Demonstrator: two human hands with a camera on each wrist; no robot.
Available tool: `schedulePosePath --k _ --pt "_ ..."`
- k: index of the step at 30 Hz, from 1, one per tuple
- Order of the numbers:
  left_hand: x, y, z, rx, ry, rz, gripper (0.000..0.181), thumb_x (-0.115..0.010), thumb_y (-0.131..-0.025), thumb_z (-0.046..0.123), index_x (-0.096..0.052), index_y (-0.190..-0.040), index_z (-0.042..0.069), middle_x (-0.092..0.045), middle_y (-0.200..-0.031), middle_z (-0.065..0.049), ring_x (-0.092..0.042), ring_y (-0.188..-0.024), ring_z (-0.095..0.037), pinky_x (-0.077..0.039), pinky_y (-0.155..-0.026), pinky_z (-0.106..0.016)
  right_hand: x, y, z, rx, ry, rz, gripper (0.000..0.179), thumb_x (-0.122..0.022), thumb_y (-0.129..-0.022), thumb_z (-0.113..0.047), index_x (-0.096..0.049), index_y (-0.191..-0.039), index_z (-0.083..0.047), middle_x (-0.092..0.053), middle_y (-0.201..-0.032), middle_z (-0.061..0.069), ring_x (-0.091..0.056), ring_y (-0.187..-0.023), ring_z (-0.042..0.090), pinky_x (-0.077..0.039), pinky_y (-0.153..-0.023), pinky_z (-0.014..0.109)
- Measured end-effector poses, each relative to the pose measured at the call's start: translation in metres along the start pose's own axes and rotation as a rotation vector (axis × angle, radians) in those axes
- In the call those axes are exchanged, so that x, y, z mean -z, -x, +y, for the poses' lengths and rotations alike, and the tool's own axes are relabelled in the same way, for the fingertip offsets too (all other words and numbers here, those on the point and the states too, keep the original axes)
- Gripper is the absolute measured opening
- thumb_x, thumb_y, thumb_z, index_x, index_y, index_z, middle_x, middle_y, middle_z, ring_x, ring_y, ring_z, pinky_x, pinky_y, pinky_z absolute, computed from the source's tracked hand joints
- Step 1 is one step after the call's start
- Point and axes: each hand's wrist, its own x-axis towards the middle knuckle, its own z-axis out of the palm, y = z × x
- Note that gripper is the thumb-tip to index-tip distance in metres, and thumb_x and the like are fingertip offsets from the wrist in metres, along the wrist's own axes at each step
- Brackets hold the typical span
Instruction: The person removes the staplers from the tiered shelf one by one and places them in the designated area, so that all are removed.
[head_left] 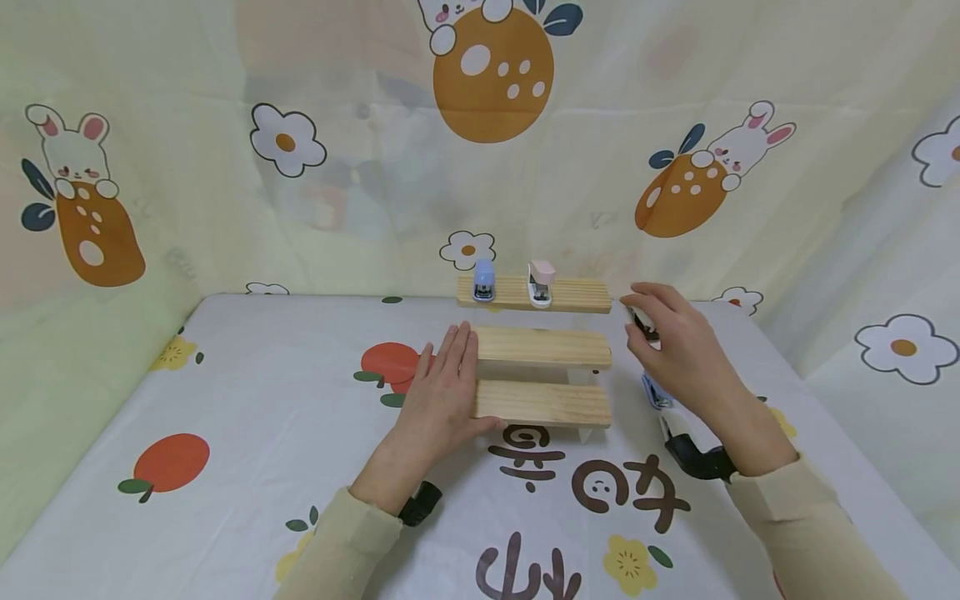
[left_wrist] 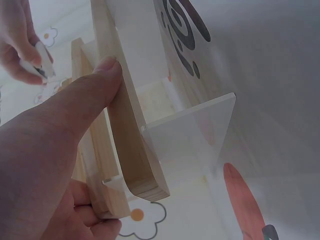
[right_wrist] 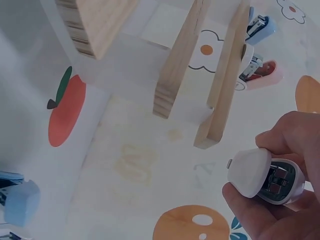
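A three-tier stand of pale wooden planks [head_left: 543, 402] on clear panels stands on the table. At its left end rests my left hand [head_left: 442, 400], fingers straight along the plank ends; its thumb [left_wrist: 107, 67] presses the lowest plank's front edge. Beside the stand's right end, my right hand [head_left: 675, 346] pinches a small white stapler [right_wrist: 250, 172] between thumb and fingers, its dark inside showing. On the top plank [head_left: 581, 295] sit a blue stapler [head_left: 483, 282] and, right of it, a pink-and-white stapler [head_left: 541, 283].
Another light blue stapler [head_left: 657, 392] lies on the table below my right hand, partly hidden by it. The white cloth [head_left: 247, 400] has printed fruit, flowers and brown lettering. A patterned curtain [head_left: 360, 208] hangs behind the table.
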Motion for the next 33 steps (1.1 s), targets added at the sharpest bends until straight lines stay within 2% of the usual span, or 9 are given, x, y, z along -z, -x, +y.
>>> schedulePosePath --k 5,16,23,30,33 --pt "0.000 0.000 0.000 0.001 -0.002 0.004 0.123 -0.082 -0.071 0.060 -0.018 -0.157 -0.001 -0.018 -0.166 -0.014 -0.016 -0.155 -0.028 -0.019 -0.124 -0.051 0.001 0.009 0.002 -0.005 -0.005 0.008 0.033 -0.067 -0.085 0.005 -0.064 -0.118 0.006 -0.056 -0.132 0.025 -0.062 -0.107 0.040 -0.058 -0.077 0.053" --pt "-0.001 0.000 0.000 0.007 0.001 0.003 0.122 -0.081 -0.071 0.060 -0.018 -0.157 0.000 -0.017 -0.166 -0.013 -0.014 -0.155 -0.028 -0.018 -0.125 -0.051 0.004 0.028 0.006 -0.010 -0.025 0.015 0.035 -0.069 -0.083 0.007 -0.065 -0.117 0.004 -0.058 -0.129 0.024 -0.060 -0.110 0.039 -0.056 -0.082 0.055" --pt "-0.001 0.000 0.000 0.006 0.003 0.000 0.123 -0.081 -0.071 0.061 -0.017 -0.157 0.000 -0.016 -0.166 -0.013 -0.014 -0.155 -0.028 -0.018 -0.125 -0.051 0.005 0.038 0.008 -0.065 -0.033 -0.015 0.036 -0.070 -0.084 0.005 -0.065 -0.119 0.002 -0.057 -0.131 0.022 -0.057 -0.117 0.039 -0.054 -0.084 0.058" --pt "-0.001 0.000 0.000 0.002 -0.002 -0.003 0.123 -0.080 -0.072 0.061 -0.017 -0.157 0.000 -0.016 -0.167 -0.013 -0.014 -0.155 -0.028 -0.018 -0.125 -0.051 0.005 0.050 0.013 -0.091 -0.028 -0.006 0.036 -0.072 -0.083 0.004 -0.066 -0.118 0.001 -0.058 -0.131 0.021 -0.057 -0.118 0.038 -0.052 -0.087 0.058" --pt "-0.001 0.000 0.000 0.001 -0.008 -0.003 0.123 -0.080 -0.072 0.062 -0.017 -0.157 0.000 -0.016 -0.167 -0.013 -0.015 -0.155 -0.028 -0.018 -0.125 -0.051 0.006 0.056 0.016 -0.100 -0.024 0.010 0.036 -0.073 -0.081 0.005 -0.067 -0.117 0.001 -0.059 -0.130 0.020 -0.058 -0.117 0.038 -0.054 -0.095 0.028"
